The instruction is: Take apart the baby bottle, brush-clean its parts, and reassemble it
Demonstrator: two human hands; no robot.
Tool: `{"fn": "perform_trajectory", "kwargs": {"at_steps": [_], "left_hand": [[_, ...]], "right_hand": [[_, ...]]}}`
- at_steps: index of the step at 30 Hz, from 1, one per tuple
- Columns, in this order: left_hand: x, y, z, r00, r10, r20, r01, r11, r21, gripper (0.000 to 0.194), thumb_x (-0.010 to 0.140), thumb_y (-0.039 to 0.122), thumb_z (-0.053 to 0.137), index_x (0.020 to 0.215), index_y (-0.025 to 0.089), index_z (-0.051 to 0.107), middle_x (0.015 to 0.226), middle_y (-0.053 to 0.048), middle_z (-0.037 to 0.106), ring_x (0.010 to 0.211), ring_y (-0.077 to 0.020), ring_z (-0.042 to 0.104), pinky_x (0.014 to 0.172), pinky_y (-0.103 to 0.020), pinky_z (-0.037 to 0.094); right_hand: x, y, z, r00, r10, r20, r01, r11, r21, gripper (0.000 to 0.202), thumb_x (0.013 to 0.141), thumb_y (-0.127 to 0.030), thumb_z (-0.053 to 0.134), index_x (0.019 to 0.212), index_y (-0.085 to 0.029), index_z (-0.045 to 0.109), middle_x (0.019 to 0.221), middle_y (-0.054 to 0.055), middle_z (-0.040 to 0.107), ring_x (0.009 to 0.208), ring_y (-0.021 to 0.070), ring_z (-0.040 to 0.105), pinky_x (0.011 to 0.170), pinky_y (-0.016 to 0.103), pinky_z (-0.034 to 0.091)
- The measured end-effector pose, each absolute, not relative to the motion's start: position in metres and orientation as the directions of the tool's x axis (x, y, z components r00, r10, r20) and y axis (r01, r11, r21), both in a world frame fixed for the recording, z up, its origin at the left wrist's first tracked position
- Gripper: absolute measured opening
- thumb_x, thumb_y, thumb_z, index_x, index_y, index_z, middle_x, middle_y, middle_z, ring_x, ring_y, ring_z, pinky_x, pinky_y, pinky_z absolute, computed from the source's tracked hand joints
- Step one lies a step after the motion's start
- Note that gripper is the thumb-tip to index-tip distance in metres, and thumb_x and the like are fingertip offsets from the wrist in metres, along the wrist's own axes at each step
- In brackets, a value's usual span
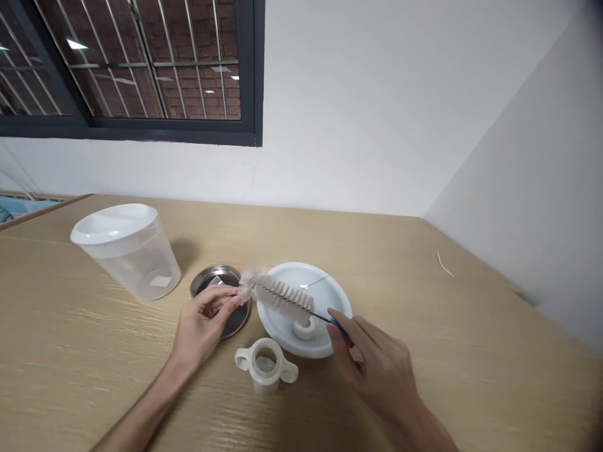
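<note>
The brush (285, 300) is held up in front of the person, slanting over the white plate (336, 298), with its bristly tip to the left and its blue handle (342, 329) to the right. The left hand (200, 326) pinches the pale, fluffy bristles at the tip between thumb and fingers, while the right hand (377, 364) grips the handle, from which a dark twisted wire runs into the white bristles. Beneath the brush, a small white ring (304, 329) lies inside the plate, towards its near side. A round metal dish (235, 325) sits just left of the plate, partly hidden by the left hand; a small pale item in it is too covered to identify. Nearer the person, an open two-handled cup (265, 378) stands upright in front of the plate, its body translucent and its collar and handles cream-white. Farther left stands a large translucent bucket (132, 260) with a white rim and a small pale patch low on its side. All of these rest on the wood-toned tabletop (141, 364), and a thin, pale, curved strip (444, 265) lies well apart at the right. Behind are a white wall (353, 125) and a dark-framed window (179, 75), with metal bars and brickwork visible through the glass.
</note>
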State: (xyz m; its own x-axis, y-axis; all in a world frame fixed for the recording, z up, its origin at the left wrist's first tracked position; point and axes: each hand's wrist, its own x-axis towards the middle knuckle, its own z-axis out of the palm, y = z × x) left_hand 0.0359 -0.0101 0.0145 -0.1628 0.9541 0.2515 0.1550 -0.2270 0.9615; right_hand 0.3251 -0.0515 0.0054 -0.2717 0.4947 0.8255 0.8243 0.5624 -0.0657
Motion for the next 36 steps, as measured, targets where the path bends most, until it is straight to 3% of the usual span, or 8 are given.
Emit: {"fn": "perform_trajectory", "kwargs": {"at_steps": [5,9,12,18,24,30,36], "left_hand": [[0.039,-0.01,0.012,-0.162,0.973,0.161,0.082,-0.15,0.985,0.041,0.071,0.049,0.087,0.093,0.016,0.077,0.092,-0.011,0.082,0.085,-0.0262,0.08,0.083,-0.035,0.065],[0.037,-0.009,0.01,-0.174,0.972,0.158,0.09,-0.144,0.986,0.04,0.074,0.048,0.085,0.095,0.015,0.076,0.092,-0.011,0.082,0.083,-0.0242,0.08,0.079,-0.03,0.064],[0.037,-0.009,0.01,-0.162,0.963,0.216,0.121,-0.198,0.973,0.036,0.076,0.046,0.084,0.093,0.016,0.076,0.089,-0.01,0.082,0.08,-0.023,0.079,0.078,-0.03,0.065],[0.035,-0.01,0.008,-0.167,0.922,0.351,0.194,-0.318,0.928,0.024,0.082,0.038,0.081,0.094,0.018,0.078,0.096,-0.008,0.08,0.087,-0.0213,0.078,0.084,-0.03,0.065],[0.03,-0.009,0.002,-0.11,0.851,0.513,0.339,-0.453,0.824,0.015,0.089,0.029,0.076,0.102,0.024,0.078,0.108,-0.005,0.078,0.101,-0.0199,0.074,0.092,-0.029,0.062],[0.028,-0.009,-0.003,-0.109,0.824,0.556,0.361,-0.488,0.795,0.023,0.091,0.025,0.073,0.114,0.028,0.074,0.114,-0.004,0.075,0.099,-0.0183,0.075,0.09,-0.028,0.063],[0.029,-0.009,-0.001,-0.094,0.836,0.54,0.366,-0.476,0.8,0.038,0.089,0.027,0.075,0.127,0.028,0.07,0.131,-0.008,0.07,0.1,-0.0209,0.075,0.092,-0.034,0.064]], "right_hand": [[0.33,-0.049,0.008,-0.243,0.459,0.855,0.88,0.475,-0.005,0.014,0.099,-0.021,0.063,0.109,-0.014,0.071,0.062,-0.004,0.06,0.051,0.0079,0.052,0.054,0.025,0.035],[0.329,-0.051,0.008,-0.193,0.49,0.85,0.868,0.489,-0.084,0.014,0.099,-0.018,0.063,0.11,-0.013,0.071,0.064,-0.003,0.061,0.052,0.0076,0.053,0.056,0.024,0.037],[0.326,-0.053,0.007,-0.204,0.521,0.829,0.824,0.549,-0.143,0.017,0.1,-0.018,0.061,0.113,-0.011,0.069,0.067,-0.002,0.062,0.054,0.0083,0.055,0.057,0.023,0.039],[0.33,-0.05,0.006,-0.204,0.482,0.852,0.872,0.485,-0.065,0.017,0.098,-0.018,0.065,0.113,-0.012,0.07,0.064,-0.004,0.06,0.054,0.0078,0.055,0.057,0.024,0.038],[0.329,-0.054,0.008,-0.186,0.514,0.838,0.801,0.573,-0.173,0.017,0.099,-0.014,0.062,0.113,-0.01,0.069,0.07,-0.001,0.063,0.057,0.0076,0.058,0.059,0.021,0.043],[0.33,-0.052,0.007,-0.207,0.483,0.851,0.848,0.522,-0.09,0.019,0.097,-0.016,0.066,0.114,-0.011,0.069,0.066,-0.003,0.061,0.055,0.0081,0.056,0.057,0.023,0.04],[0.332,-0.051,0.01,-0.121,0.53,0.839,0.848,0.495,-0.19,0.014,0.099,-0.017,0.063,0.109,-0.012,0.07,0.068,-0.002,0.064,0.056,0.0076,0.059,0.058,0.022,0.043]]}}
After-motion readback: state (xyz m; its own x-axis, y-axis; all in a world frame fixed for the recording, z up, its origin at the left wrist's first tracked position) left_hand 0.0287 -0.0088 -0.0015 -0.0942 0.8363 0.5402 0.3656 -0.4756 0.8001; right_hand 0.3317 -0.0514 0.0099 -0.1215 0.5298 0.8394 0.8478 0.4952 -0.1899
